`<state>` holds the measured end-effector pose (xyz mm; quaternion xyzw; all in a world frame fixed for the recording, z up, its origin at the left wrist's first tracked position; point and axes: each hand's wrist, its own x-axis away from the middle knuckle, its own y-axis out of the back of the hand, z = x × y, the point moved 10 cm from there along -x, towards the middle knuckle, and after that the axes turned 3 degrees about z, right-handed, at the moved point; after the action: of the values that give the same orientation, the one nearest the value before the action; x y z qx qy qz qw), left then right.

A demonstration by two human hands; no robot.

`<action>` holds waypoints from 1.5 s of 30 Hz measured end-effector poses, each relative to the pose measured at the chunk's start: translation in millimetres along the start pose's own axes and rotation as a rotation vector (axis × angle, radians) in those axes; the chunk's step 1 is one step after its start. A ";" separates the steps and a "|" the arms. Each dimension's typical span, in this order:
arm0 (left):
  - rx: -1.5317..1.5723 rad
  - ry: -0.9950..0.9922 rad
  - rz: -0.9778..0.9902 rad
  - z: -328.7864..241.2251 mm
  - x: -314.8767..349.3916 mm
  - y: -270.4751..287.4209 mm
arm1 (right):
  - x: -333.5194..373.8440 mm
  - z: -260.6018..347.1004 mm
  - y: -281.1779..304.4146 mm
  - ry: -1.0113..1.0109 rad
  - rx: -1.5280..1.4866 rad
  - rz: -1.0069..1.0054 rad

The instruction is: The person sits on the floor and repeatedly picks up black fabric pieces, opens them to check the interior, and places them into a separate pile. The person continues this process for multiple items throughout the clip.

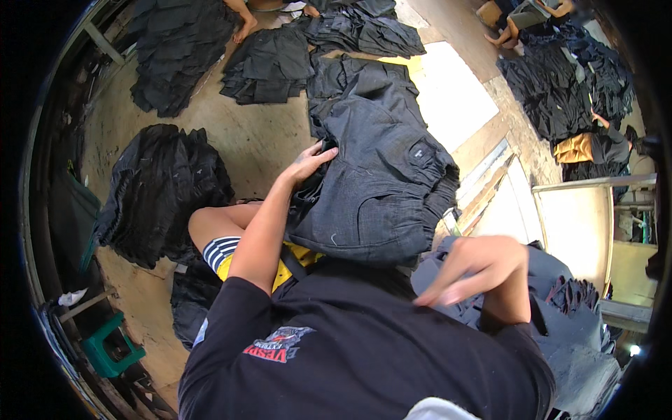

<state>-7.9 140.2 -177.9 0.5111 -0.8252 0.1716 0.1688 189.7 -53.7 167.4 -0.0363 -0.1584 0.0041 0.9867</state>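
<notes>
We see the dark grey garment (378, 154) directly before the person, its near edge against the lap and its gathered waistband (441, 185) at the right. Left of it, the worn tan floor (269, 150) shows as an open stretch reaching to a bulky stack of black clothes (164, 192); beyond its right edge lies a bright white panel (458, 91).

The left hand (313, 162) is at the garment's left edge, thumb laid over the cloth; we cannot tell whether its partly hidden fingers pinch the fabric. The right hand (476, 273) hangs in front of the torso with bent fingers (motion blurs it), so we cannot tell if they are pressed together or holding anything.

A small dark label (420, 152) sits near the waistband, its lettering too small for us to read, while red and grey lettering marks the black T-shirt (364, 336). We note a woven, slightly creased cloth with a curved pocket seam, smooth grey fabric (567, 280) heaped at the right, and a green plastic stool (112, 346) at lower left.
</notes>
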 end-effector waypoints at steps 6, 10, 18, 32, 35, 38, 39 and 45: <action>0.056 -0.082 -0.023 -34.3 -16.0 -4.4 | 31.4 -23.2 138.1 -0.100 0.547 -0.720; 0.214 -0.240 0.093 -58.1 -23.3 10.4 | 11.3 -113.0 100.8 -0.427 0.446 -0.412; 0.560 0.068 -0.440 73.1 46.0 91.9 | 38.8 -115.8 112.7 -0.393 0.616 -0.721; 0.394 -0.666 -0.286 -116.0 263.9 -33.5 | -84.5 79.4 169.6 0.369 0.543 -1.144; 0.007 -0.781 -0.928 -154.1 329.5 6.2 | -199.8 91.9 87.8 0.543 0.566 -0.518; 0.639 -0.777 -1.232 -117.4 410.0 83.1 | -203.2 82.8 78.5 0.698 0.528 -0.470; 0.740 -0.775 -1.339 -104.3 451.1 101.7 | -201.6 71.7 89.8 0.688 0.641 -0.484; 0.688 -0.975 -1.707 -34.2 672.4 110.1 | -205.4 -100.4 215.8 0.058 0.384 -0.926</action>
<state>-386.4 -326.3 145.4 0.9593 -0.0743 -0.0041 -0.2726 26.7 150.4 -7.6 0.2198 -0.1269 -0.4060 0.8779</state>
